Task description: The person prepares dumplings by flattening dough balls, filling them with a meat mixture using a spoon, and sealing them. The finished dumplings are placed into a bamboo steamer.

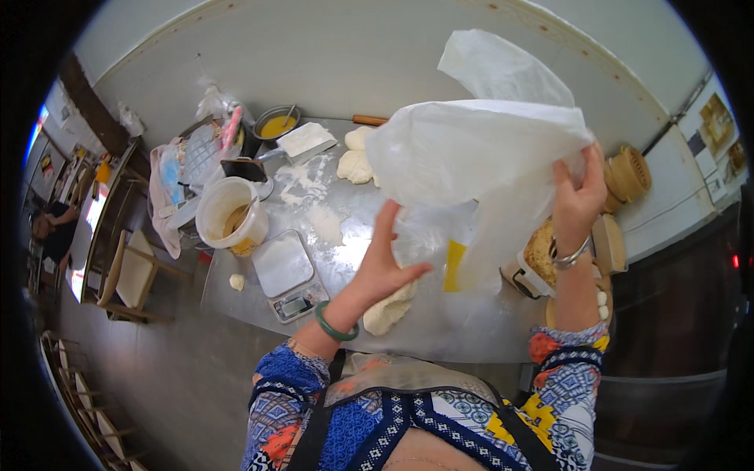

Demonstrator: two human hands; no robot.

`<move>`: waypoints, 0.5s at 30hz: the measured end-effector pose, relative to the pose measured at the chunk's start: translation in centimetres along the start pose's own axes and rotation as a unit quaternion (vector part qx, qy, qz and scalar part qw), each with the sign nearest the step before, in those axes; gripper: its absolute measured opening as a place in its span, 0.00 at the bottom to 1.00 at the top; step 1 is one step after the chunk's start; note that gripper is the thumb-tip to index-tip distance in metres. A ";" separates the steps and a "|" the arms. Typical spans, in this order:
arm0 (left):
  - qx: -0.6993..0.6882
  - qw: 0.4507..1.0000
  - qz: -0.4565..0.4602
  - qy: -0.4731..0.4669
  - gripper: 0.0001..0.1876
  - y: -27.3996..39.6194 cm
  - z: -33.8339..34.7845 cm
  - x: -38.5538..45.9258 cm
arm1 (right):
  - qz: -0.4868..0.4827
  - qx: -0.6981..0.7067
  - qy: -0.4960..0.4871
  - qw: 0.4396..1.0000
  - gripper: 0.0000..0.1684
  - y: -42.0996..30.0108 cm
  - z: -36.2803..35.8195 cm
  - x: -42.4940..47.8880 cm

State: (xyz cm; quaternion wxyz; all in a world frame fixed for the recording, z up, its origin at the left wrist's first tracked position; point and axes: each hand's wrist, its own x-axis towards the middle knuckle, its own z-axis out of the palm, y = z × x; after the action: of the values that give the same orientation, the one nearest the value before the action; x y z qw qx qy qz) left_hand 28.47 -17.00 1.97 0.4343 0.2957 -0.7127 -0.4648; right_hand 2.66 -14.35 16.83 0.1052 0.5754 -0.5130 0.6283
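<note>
My right hand grips the right side of a large translucent white plastic sheet or bag, raised over the metal table. My left hand is spread, thumb and fingers apart, below the sheet's left part, holding nothing that shows. Under the left hand and wrist lies a lump of dough. More dough pieces rest near the wall, partly behind the sheet. A flat yellow piece, likely a dough scraper, lies half covered by the sheet's hanging end.
Left on the table are a digital kitchen scale, a white plastic bucket, a scoop of flour, and a bowl of yellow liquid. At right stand a container of crumbly filling and bamboo steamers. A person is at far left.
</note>
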 end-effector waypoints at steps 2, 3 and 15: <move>0.035 0.998 0.034 -0.030 0.53 1.1 1.6 -1.3 | 0.043 0.045 -0.009 0.998 0.27 -1.0 -0.1 -2.2; 0.061 0.996 0.053 -0.048 0.52 1.6 2.5 -1.9 | 0.076 0.061 -0.017 0.995 0.27 -1.4 -0.5 -3.4; -0.018 0.992 0.055 0.109 0.38 3.2 6.6 -2.6 | 0.062 0.178 -0.173 0.967 0.30 -8.3 0.8 -11.8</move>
State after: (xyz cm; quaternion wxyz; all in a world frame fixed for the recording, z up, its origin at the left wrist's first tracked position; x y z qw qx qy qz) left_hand 23.70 -10.88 2.79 0.5396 0.2974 -0.6676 -0.4180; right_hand 12.88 -5.78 11.20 -0.1281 0.6519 -0.4378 0.6058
